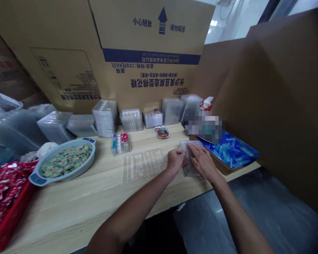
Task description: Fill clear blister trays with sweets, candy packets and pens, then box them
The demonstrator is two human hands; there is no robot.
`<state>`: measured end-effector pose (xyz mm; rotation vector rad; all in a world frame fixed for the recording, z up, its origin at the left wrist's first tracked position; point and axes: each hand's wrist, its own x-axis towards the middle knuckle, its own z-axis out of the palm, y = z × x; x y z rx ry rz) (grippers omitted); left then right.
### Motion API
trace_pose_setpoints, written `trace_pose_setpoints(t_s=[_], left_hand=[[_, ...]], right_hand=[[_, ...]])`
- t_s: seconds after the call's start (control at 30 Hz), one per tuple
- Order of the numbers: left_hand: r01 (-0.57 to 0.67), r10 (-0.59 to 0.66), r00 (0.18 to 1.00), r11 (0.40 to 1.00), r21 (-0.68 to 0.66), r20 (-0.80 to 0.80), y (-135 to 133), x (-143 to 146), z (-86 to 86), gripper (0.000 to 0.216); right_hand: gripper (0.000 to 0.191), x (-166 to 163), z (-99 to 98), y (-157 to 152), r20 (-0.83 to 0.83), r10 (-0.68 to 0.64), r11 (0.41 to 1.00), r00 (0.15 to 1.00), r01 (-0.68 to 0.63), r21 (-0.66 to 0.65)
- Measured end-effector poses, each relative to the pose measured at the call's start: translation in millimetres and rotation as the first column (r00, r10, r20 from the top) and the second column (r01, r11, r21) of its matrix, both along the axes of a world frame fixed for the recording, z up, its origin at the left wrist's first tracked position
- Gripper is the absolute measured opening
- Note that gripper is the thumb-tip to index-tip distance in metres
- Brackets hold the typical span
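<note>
A clear plastic tray (193, 172) lies on the table in front of me, partly covered by my hands. My left hand (175, 161) is closed at its left edge, with thumb and fingers pinched together on the plastic. Across the top of the same tray, my right hand (203, 161) lies with its fingers stretched out and pressing down. Just left of my hands, an open clear blister pack (135, 167) rests flat with two moulded halves. Behind it stands a filled clear pack (121, 143) with blue, white and red items inside.
A blue oval basin (81, 170) holds small green packets. Red wrapped packets (5, 183) fill a red crate at left. Stacked clear trays (104, 118) line the cardboard wall (153, 42). A small red-and-green packet (162, 132) lies mid-table. At right is a box of blue pieces (231, 151).
</note>
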<state>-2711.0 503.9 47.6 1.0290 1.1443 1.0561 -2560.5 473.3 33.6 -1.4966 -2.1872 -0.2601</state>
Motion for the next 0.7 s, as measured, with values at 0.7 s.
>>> trace_pose_setpoints(t_s=[0.7], left_hand=[[-0.45, 0.471, 0.87, 0.88, -0.153, 0.148, -136.3, -347.6, 24.8, 0.016]], right_hand=[[0.061, 16.7, -6.8, 6.7, 0.033, -0.019, 1.0, 0.999, 0.019, 0.006]])
